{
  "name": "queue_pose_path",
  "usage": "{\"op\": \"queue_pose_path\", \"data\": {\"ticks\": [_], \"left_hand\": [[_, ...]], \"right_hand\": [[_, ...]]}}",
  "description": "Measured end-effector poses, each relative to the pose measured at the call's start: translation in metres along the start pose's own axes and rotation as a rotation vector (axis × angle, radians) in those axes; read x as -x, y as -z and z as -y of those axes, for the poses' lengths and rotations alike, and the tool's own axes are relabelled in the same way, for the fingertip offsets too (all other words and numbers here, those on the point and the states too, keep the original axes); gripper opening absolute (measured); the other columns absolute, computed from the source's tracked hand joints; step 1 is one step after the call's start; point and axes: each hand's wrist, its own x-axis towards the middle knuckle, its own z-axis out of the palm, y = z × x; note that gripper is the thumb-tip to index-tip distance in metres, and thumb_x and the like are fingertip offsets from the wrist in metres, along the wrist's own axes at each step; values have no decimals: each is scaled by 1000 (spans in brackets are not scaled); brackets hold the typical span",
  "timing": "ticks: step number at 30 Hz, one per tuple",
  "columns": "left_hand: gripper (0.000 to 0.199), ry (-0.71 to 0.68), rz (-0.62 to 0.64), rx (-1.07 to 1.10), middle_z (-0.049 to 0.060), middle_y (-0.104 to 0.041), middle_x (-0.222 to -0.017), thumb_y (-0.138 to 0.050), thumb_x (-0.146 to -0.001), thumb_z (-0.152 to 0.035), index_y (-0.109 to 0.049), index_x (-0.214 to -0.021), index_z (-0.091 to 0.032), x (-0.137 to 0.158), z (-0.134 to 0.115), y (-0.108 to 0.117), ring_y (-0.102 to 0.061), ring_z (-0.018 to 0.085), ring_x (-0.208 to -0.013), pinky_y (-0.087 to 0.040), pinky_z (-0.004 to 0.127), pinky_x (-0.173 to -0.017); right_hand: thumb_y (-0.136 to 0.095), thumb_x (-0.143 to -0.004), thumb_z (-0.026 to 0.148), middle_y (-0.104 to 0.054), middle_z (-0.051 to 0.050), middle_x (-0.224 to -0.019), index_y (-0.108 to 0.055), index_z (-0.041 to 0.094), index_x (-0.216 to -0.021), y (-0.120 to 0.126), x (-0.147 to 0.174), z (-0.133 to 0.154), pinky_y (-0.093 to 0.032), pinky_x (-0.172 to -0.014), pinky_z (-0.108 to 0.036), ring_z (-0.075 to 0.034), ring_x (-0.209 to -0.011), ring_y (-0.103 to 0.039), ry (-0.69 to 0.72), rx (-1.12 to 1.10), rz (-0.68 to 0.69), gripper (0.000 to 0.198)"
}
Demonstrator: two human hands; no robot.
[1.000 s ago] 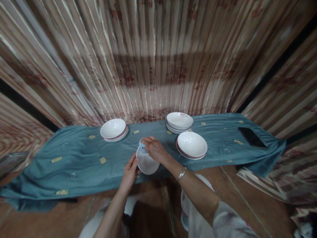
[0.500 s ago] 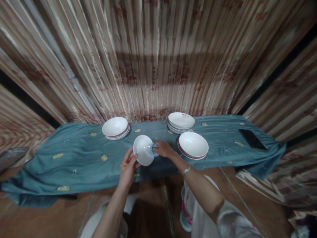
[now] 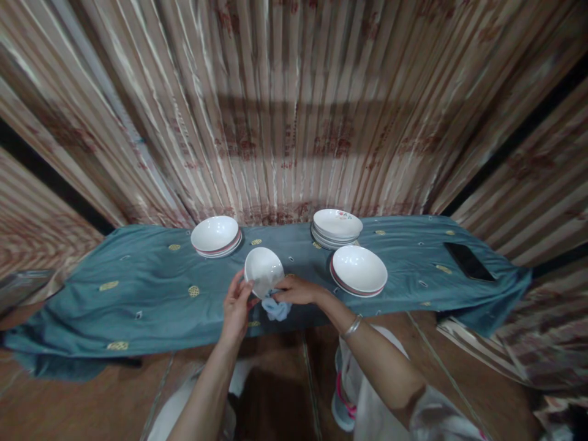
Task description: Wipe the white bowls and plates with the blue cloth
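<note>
Near the tabletop's [image 3: 156, 294] front edge, the left hand [image 3: 236, 306] grips a white bowl [image 3: 263, 269]. The right hand [image 3: 297, 289] pinches a blue cloth [image 3: 277, 309] at the bowl's rim.

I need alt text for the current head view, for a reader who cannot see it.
A person's left hand holds a white bowl while the right hand holds a blue cloth at its rim. Three stacks of white dishes and a dark, flat device rest on a teal tablecloth.
</note>
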Motion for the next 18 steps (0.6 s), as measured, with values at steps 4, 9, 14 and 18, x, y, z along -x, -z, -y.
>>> {"op": "queue_pose_path", "data": {"ticks": [4,9,14,18], "left_hand": [[76,-35,26,-42,7,-70,-104,-82,-53,-48,-59,-121,-21,0,2,-1,-67,21,-87,-54,26,-63],[65,-274,51,-231,11,-65,-121,-80,-60,-41,-61,-118,-19,-1,8,-1,-61,25,-110,-52,31,-86],[67,-402,120,-444,13,-53,-136,-76,-66,-34,-53,-129,-23,1,12,2,-53,28,-122,-53,33,-85],[68,-495,137,-563,13,-53,-136,-78,-64,-31,-54,-128,-23,3,10,3,-49,29,-127,-45,41,-100]], "right_hand": [[-62,-76,36,-52,6,-60,-64,15,-72,-3,-5,-1,-36,-58,-20,-8,-58,-46,-112,-490,-254,22],[-69,-70,53,-59,3,-69,-64,18,-81,-4,-12,11,-46,-67,-24,-11,-67,-55,-114,-999,-418,37],[-74,-66,53,-63,1,-72,-62,18,-83,-7,-18,20,-49,-67,-26,-13,-68,-60,-55,-1152,-404,40],[-71,-69,47,-65,0,-69,-61,18,-77,-14,-24,12,-48,-63,-25,-13,-63,-59,-50,-991,-494,31]]}}
